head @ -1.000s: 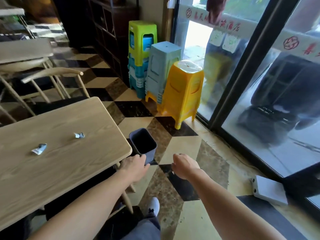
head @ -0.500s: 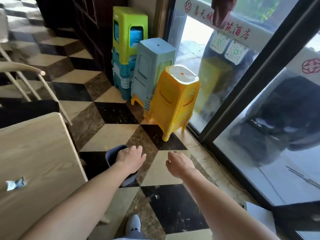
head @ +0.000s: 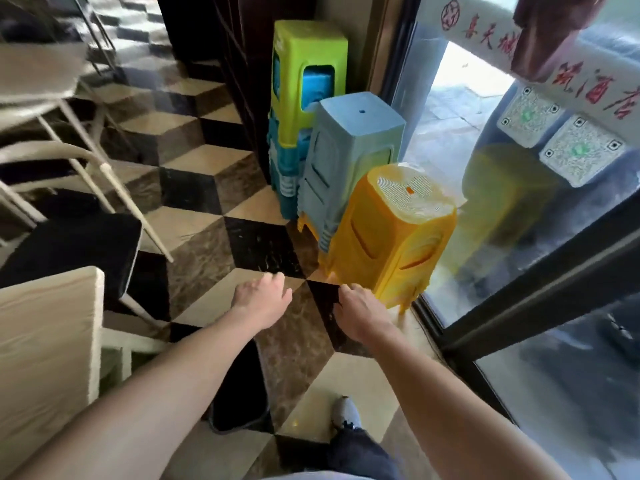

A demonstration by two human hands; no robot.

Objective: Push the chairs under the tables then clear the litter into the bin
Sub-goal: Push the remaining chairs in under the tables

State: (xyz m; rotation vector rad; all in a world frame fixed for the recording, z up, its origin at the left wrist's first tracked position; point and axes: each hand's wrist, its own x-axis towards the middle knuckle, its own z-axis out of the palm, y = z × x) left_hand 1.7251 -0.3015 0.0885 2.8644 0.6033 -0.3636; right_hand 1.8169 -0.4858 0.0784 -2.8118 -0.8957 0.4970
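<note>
My left hand is stretched forward over the tiled floor, fingers apart and empty. Beside it, my right hand has its fingers loosely curled under with nothing in them, close to the foot of the yellow stool. The dark bin stands on the floor under my left forearm, partly hidden by it. Only the corner of the light wooden table shows at the left. No litter is in view. A chair with a black seat stands just beyond the table corner.
Stacks of plastic stools stand against the wall and glass door: yellow, grey-blue and green. More pale chairs stand at the far left. The dark door frame runs along the right. My shoe is on the floor below.
The view has swung right and forward. My left hand has come off the bin's rim, and the bin now sits back under my forearm. The table's litter has left the view.
</note>
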